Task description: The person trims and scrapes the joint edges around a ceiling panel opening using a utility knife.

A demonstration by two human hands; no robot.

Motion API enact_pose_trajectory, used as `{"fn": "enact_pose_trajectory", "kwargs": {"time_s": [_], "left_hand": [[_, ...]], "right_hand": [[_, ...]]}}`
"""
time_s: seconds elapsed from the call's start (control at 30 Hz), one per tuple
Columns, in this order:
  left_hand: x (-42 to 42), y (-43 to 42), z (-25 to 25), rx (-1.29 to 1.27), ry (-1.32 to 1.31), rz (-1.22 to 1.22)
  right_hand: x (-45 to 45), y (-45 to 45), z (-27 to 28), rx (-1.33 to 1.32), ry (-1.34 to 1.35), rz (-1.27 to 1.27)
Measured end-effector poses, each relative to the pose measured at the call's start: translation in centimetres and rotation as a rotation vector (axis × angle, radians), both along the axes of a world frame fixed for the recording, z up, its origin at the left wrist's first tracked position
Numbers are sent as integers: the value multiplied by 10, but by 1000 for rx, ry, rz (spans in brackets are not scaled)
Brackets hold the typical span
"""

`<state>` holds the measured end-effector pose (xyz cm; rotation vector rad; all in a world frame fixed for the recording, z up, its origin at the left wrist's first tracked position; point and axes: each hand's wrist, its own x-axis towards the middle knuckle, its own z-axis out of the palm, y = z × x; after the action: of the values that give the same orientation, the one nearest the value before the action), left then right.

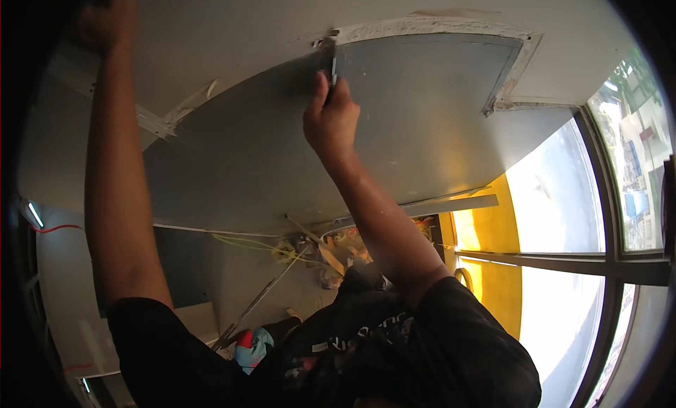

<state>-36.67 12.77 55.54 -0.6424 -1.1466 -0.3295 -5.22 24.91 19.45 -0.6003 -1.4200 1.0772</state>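
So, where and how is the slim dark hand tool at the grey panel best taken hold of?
Probably by its lower part, from below, fingers wrapped around, as the right hand does: the tool is narrow, and its upper end is at the white border of the grey panel.

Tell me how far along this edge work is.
Looks done: the rough white strip exposed along the gray panel's right-hand stretch.
In hand: the right hand holds a tool at the strip's near end.
Apparently left: the leftward edge, with a loose curl; working direction can't be confirmed.
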Motion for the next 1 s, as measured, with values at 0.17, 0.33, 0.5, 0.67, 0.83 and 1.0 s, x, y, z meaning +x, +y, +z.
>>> {"fn": "enact_pose_trajectory", "kwargs": {"time_s": [0.17, 0.33, 0.5, 0.67, 0.83, 1.0], "left_hand": [[29, 13, 3, -108, 159, -129], [53, 19, -9, -60, 274, -238], [42, 19, -9, 14, 251, -339], [27, 18, -3, 10, 303, -355], [22, 1, -2, -62, 135, -211], [5, 7, 12, 23, 348, -124]], "right_hand": [[15, -45, -46, 221, -465, 303], [37, -18, -32, -115, -154, 124], [30, 13, -3, -94, -8, 113], [15, 7, -3, -10, -1, 62], [8, 4, -5, -120, 44, 139], [7, 9, -5, -98, 53, 119]]}}
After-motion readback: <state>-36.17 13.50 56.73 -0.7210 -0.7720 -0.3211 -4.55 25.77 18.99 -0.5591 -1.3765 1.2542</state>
